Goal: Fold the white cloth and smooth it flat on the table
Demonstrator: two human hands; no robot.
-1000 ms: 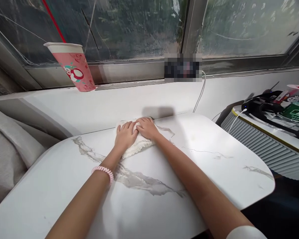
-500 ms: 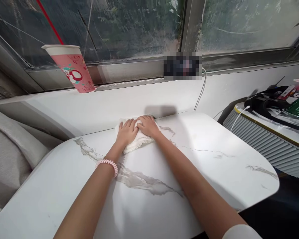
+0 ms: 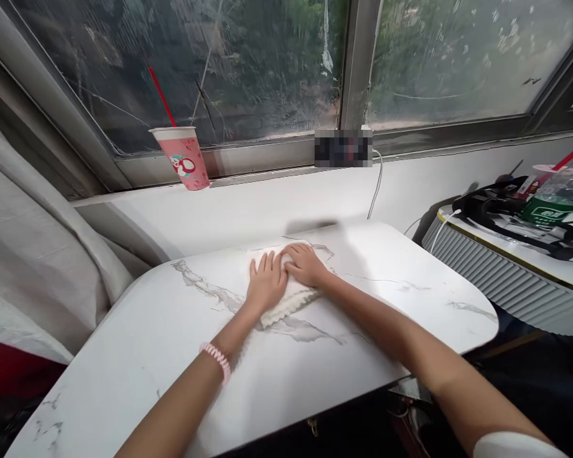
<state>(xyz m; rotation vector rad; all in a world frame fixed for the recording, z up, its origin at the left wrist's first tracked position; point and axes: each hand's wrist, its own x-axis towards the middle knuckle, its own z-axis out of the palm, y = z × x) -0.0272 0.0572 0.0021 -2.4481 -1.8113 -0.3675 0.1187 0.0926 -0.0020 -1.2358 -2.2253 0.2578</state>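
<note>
A cream-white cloth with a scalloped edge lies on the white marble-patterned table. Pressed flat on its left part is my left hand, fingers stretched and spread. My right hand rests palm down on the cloth's upper right, its fingers nearly together and pointing left. The two hands touch or almost touch near the cloth's middle, and they cover much of it. Around my left wrist is a pink coiled band.
A pink paper cup with a red straw stands on the window ledge. Right of it sits a blurred-out dark object with a white cable. A ribbed cabinet holds a green-labelled bottle at right. A pale curtain hangs at left.
Both hands and the cloth have come back from the table's far edge, nearer to me. The head view has also shifted, so more of the window shows.
</note>
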